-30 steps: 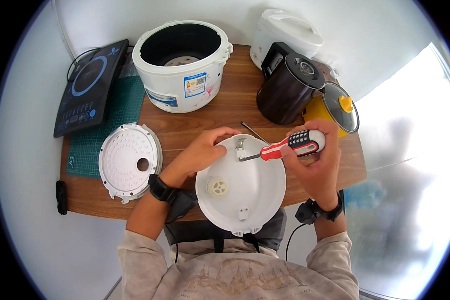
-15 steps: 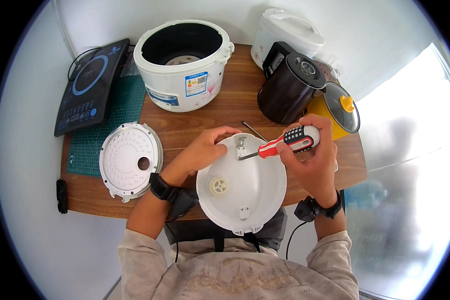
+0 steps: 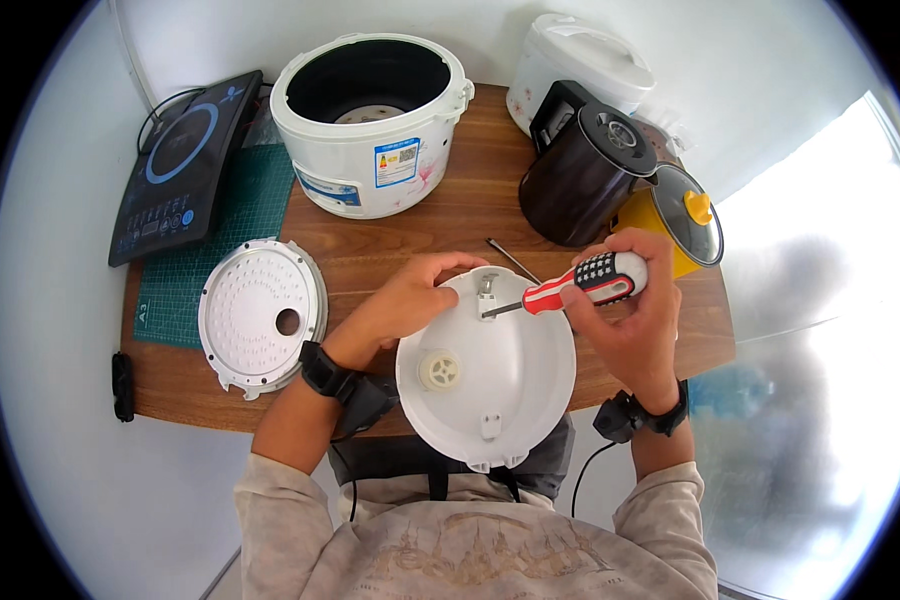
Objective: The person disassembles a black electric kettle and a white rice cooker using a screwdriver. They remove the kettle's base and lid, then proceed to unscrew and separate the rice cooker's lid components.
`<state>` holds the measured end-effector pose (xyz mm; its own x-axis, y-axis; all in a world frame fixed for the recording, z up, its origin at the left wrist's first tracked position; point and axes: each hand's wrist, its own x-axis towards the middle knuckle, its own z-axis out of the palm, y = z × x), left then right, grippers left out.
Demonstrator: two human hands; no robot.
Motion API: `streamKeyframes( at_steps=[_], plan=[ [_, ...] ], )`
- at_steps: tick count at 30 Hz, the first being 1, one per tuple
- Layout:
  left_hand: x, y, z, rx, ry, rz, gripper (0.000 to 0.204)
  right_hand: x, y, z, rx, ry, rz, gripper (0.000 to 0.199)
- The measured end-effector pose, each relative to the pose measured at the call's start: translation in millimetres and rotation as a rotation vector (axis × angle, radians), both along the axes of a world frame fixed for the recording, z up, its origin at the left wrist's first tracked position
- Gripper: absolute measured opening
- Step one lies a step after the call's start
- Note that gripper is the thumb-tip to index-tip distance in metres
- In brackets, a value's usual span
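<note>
A white oval rice cooker lid cover (image 3: 515, 390) lies with its hollow side up, over the table's front edge and toward my lap. My left hand (image 3: 415, 300) grips its upper left rim, the thumb inside the shell and the fingers curled over the edge. In my right hand (image 3: 635, 325) is a red, white and black screwdriver (image 3: 582, 282), held by its thick handle. Its shaft slants left, and the tip meets a small white bracket (image 3: 486, 302) near the far rim, beside a metal piece. A round cream vent piece (image 3: 440, 371) sits inside the cover.
A round metal inner lid (image 3: 255, 315) lies at left, partly on a green cutting mat (image 3: 170, 305), below an induction cooktop (image 3: 175, 170). Behind stands an open rice cooker body (image 3: 370, 170). A dark kettle (image 3: 580, 180), yellow pot (image 3: 660, 215) and white cooker (image 3: 580, 60) fill the right. Another thin screwdriver (image 3: 510, 258) lies beyond the cover.
The view has shifted slightly. Both hands keep their hold, and the screwdriver tip remains at the bracket with hardly any movement.
</note>
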<state>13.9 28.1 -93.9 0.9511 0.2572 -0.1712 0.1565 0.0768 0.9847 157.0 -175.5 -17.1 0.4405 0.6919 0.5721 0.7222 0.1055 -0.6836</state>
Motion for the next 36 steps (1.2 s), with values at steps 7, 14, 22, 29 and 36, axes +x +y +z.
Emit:
streamKeyframes(
  at_steps=[7, 14, 22, 29, 36],
  plan=[
    [1, -1, -7, -0.038, -0.003, 0.023, 0.057, -3, -3, 3, -0.010, -0.055, 0.063, 0.044],
    [3, 0, -16, -0.027, 0.001, 0.040, 0.057, -2, 10, 24, -0.177, -0.330, -0.155, 0.044],
    [1, 3, -15, 0.015, -0.003, -0.012, 0.061, 5, 28, 34, -0.234, -0.390, -0.066, 0.034],
    [2, 5, -15, 0.027, 0.010, -0.053, 0.063, 12, 26, 51, -0.401, -0.242, 0.081, 0.031],
    [3, 3, -12, 0.036, 0.036, -0.037, 0.062, 16, 28, 52, -0.306, -0.307, 0.179, 0.030]
  ],
)
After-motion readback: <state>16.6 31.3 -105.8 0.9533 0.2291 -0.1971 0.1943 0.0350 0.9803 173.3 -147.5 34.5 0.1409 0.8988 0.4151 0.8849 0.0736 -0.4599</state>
